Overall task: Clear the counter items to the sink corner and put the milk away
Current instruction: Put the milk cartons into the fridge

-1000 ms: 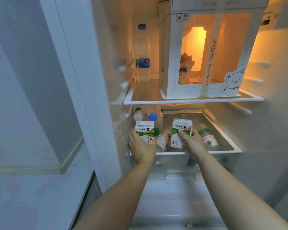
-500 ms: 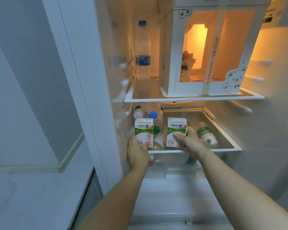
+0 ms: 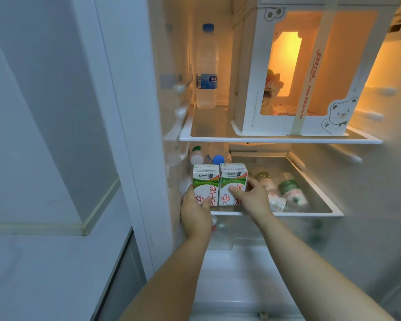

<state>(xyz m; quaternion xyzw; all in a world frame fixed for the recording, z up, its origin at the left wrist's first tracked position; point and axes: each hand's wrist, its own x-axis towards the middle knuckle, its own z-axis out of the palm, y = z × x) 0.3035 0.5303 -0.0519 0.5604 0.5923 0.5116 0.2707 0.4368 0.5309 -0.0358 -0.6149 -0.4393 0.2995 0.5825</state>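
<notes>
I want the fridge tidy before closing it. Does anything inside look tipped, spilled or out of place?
Only the two small bottles lying on their sides in the drawer. The left milk carton in the left hand and the right milk carton in the right hand stand upright. No spill shows.

The left milk carton (image 3: 205, 181), held in the left hand (image 3: 195, 214), reads 纯牛奶 and 3.3g in red. The right milk carton (image 3: 233, 179), held in the right hand (image 3: 252, 198), shows 纯 and 3.3g. Above both hands, the ribbon (image 3: 307, 98) on the cake box (image 3: 248, 89) reads "Happy Birthday To You".
</notes>
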